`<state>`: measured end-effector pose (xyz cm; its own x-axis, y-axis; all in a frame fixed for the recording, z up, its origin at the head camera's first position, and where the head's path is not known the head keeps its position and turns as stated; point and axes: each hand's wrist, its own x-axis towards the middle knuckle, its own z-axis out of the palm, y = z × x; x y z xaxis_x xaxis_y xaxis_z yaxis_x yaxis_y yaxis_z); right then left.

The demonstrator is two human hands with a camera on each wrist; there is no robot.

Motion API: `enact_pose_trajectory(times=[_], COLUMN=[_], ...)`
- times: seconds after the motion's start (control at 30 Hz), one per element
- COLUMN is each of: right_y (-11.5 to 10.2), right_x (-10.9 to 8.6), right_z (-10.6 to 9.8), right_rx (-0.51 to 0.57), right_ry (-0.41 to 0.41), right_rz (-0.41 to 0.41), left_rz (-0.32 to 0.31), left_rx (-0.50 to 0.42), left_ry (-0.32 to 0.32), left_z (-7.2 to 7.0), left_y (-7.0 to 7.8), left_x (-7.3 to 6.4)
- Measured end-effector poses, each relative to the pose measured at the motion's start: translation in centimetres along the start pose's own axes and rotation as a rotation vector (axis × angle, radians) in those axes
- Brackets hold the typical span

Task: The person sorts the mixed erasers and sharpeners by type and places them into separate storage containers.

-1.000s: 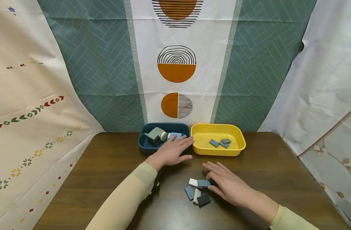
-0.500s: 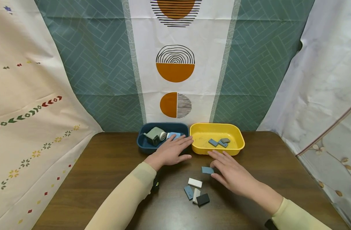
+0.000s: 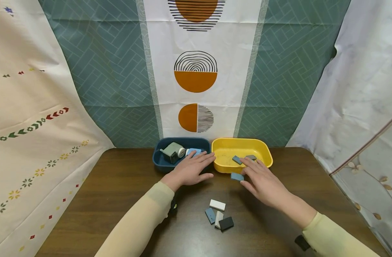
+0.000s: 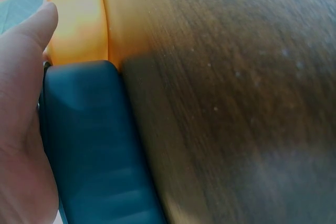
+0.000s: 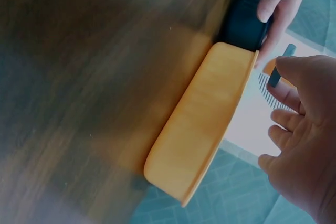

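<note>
Far left: dark-blue, round-cornered, plastic-looking tray [image 3: 159, 165] beyond and under the left hand [image 3: 191, 168]. That hand's fingers lie straight over it, tips by the next tray's near left corner; nothing seen in its grasp. Whether it bears on the rim, cannot tell.

Between the hands, toward the wearer: four loose flat rectangular blocks on brown wood-grain table [image 3: 125, 200], among them a white one [image 3: 217, 205] and a black one [image 3: 226, 223].

Next right: slate-blue flat rectangular block [image 3: 237, 176], pinched between right thumb and forefinger, jutting left from the fingertips. Long axis roughly crosswise, near parallel to the near wall of the yellow, round-cornered, plastic-looking tray [image 3: 221, 167].

Right hand [image 3: 263, 180] last, well apart from the left and the only one on the block. Key relation, as judged: block just wearer-side of that wall, seemingly higher than the rim; tray floor lies forward of right fingertips.
</note>
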<state>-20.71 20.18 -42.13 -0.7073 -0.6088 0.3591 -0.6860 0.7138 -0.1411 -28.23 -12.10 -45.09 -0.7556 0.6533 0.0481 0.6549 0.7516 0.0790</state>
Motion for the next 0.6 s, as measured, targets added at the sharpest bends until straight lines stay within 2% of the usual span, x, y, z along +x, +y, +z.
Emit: enact_pose_trajectory(times=[0.4,0.6], right_y=[1.6,2.1], right_x=[1.5,2.6], right_z=[0.3,0.5], right_rx=[-0.026,-0.022], right_ry=[0.036,0.013], right_rz=[0.058,0.113], left_rz=[0.003,0.009], left_rx=[0.003,-0.008], left_ry=[-0.001,0.005], left_z=[0.2,0.3], left_y=[-0.2,-0.3], left_x=[0.0,0.0])
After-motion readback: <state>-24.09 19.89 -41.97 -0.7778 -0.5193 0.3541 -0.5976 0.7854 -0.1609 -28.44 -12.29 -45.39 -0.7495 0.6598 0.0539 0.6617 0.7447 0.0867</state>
